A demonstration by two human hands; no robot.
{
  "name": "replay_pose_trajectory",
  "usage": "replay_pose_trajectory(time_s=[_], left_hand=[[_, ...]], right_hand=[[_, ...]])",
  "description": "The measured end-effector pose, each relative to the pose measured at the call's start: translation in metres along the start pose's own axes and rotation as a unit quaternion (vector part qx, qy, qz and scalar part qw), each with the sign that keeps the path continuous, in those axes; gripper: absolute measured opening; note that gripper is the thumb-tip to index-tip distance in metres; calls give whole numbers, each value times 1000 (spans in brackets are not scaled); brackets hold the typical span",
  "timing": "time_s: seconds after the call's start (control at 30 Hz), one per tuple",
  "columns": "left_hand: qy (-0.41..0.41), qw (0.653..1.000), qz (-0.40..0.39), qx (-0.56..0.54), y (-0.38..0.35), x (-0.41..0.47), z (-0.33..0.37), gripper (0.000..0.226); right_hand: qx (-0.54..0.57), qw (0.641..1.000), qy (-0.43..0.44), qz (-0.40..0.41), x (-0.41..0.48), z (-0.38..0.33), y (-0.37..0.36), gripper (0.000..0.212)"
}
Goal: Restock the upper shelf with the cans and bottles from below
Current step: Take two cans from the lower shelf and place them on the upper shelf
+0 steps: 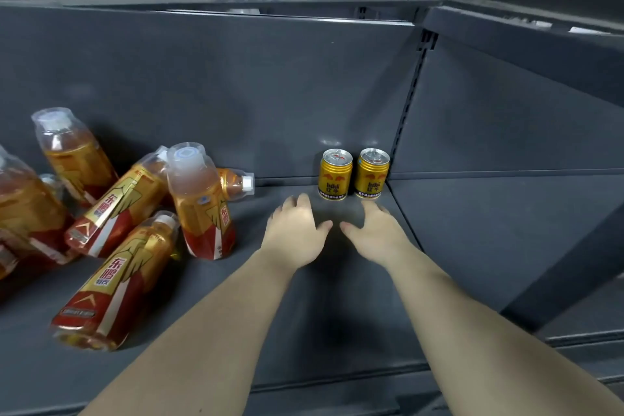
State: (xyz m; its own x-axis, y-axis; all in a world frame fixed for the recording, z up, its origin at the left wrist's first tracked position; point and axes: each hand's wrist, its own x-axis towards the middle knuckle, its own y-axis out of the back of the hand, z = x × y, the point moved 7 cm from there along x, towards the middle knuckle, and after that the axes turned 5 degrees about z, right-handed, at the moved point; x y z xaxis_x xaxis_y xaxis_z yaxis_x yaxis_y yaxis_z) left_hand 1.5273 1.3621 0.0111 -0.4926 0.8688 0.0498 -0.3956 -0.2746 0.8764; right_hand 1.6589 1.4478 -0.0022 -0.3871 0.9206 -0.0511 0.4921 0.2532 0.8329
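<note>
Just beyond both hands, two gold cans, the left can (335,176) and the right can (372,175), stand upright side by side at the back of the dark shelf (337,314); the left grip (293,233) and right grip (375,234) lie released, holding nothing; whether fingertips touch the cans is unclear; the labels read "RedBull 红牛"; further left, the 东鹏 bottles (199,203) stand or lie toppled, with the leftmost cut off.

Shop: dark metal shelving (236,94), branded drink bottles (199,199), cans (335,174).
</note>
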Motion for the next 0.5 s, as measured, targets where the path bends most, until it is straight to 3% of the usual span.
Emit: replay_pose_trajectory(time_s=[0.2, 0.5], left_hand=[[4, 999, -17, 51, 3, -28, -15, 69], [-5, 997, -19, 71, 17, -66, -31, 69]], right_hand=[[-84, 993, 64, -47, -29, -20, -14, 67], [-110, 989, 88, -49, -61, -37, -18, 62]])
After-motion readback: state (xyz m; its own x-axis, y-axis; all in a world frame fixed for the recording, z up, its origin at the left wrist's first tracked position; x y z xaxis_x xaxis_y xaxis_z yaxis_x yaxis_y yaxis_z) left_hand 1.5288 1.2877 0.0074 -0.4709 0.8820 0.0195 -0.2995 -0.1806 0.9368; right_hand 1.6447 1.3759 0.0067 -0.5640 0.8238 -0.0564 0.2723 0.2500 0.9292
